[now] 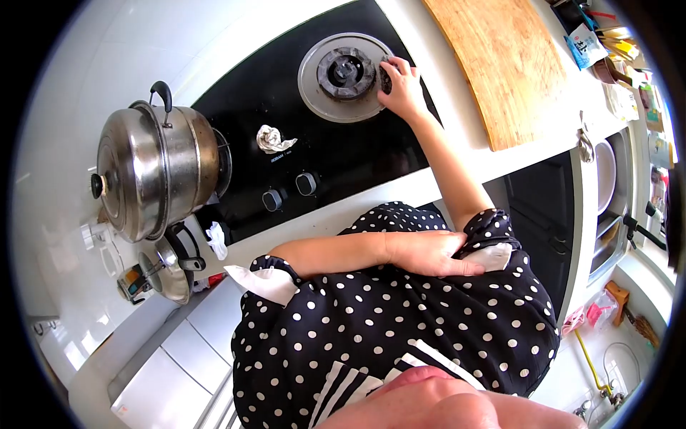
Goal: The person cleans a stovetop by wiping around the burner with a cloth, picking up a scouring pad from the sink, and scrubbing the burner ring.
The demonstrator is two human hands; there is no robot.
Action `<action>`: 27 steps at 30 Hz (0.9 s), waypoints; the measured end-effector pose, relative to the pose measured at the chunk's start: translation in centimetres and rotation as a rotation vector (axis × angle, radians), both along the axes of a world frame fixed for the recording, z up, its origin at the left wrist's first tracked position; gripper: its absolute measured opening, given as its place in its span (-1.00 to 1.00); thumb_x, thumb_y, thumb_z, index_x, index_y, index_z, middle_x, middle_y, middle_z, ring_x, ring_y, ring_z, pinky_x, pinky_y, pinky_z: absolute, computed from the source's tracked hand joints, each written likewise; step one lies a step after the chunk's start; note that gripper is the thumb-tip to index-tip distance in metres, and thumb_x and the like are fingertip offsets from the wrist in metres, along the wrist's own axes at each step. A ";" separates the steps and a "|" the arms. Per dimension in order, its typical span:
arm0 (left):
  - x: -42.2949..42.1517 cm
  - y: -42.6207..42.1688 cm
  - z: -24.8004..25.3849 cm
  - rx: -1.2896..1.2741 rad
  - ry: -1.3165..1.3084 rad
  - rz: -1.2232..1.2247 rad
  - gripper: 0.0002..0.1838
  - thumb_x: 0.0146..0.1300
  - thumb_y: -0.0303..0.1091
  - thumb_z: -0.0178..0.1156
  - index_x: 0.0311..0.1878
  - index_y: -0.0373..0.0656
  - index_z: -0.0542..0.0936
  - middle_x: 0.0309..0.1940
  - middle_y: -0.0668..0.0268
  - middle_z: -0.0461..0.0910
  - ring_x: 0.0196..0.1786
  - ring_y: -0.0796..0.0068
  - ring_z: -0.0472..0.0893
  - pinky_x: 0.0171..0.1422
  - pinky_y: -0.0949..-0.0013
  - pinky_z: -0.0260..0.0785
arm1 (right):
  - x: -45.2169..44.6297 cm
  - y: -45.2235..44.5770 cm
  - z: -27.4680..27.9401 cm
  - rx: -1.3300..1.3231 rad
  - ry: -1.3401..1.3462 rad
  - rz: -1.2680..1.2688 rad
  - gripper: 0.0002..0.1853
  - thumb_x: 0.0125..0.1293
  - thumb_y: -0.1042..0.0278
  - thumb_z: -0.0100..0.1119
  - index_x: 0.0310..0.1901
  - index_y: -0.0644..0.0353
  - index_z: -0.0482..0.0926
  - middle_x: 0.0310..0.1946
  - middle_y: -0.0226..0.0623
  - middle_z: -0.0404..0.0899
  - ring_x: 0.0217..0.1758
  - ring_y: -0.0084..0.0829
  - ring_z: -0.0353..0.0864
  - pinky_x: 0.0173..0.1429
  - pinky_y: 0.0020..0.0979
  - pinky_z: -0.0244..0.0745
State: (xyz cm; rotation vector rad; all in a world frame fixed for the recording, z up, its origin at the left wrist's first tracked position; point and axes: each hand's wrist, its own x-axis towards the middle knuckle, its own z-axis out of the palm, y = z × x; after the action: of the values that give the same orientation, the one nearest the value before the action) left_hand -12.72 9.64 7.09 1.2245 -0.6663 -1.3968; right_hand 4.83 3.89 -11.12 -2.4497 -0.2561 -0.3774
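My right hand reaches over the black glass stove, its fingers closed on a dark scrubber. The scrubber touches the right part of the round metal burner plate, beside the dark burner. My left hand lies across my body, its fingers closed on the polka-dot right sleeve near the white cuff. Some of its fingertips are hidden by the cloth. On the stove lies a crumpled whitish cloth or tissue, above two knobs.
A large lidded steel pot stands at the left of the stove, with a pan below it. A wooden board lies on the counter to the right. Beyond it are packets and a sink.
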 end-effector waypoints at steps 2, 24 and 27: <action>0.2 -0.3 0.1 0.031 0.011 -0.060 -0.24 0.25 0.20 0.01 0.04 -0.51 0.36 -0.02 -0.05 0.47 0.09 0.21 0.47 0.21 0.37 0.25 | -0.9 -0.1 0.6 -0.044 0.068 -0.026 -0.47 -0.13 0.33 0.27 0.01 0.14 0.52 0.04 -0.16 0.39 0.11 -0.14 0.34 0.20 -0.27 0.29; 0.5 -1.1 0.2 0.010 -0.092 -0.035 -0.24 0.22 0.25 0.00 -0.08 -0.48 0.40 -0.14 -0.07 0.50 -0.05 0.17 0.51 0.04 0.30 0.33 | -2.2 -0.9 2.0 -0.153 0.033 0.052 -0.70 0.03 0.24 0.29 -0.14 -0.05 0.56 -0.21 -0.33 0.44 -0.15 -0.25 0.46 -0.14 -0.23 0.43; 0.9 -0.9 0.9 -0.027 -0.127 -0.014 -0.26 0.22 0.25 0.00 -0.08 -0.45 0.40 -0.18 -0.05 0.50 -0.09 0.17 0.52 0.02 0.30 0.34 | -4.6 0.1 2.9 -0.230 -0.010 0.086 -0.64 0.02 0.18 0.31 -0.09 -0.11 0.53 -0.09 -0.41 0.41 -0.08 -0.28 0.43 -0.10 -0.25 0.41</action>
State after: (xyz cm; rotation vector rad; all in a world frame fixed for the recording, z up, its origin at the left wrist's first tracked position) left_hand -11.83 8.78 8.01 1.2973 -0.7806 -1.3256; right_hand 0.25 3.97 -8.23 -2.6515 -0.4286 -0.3388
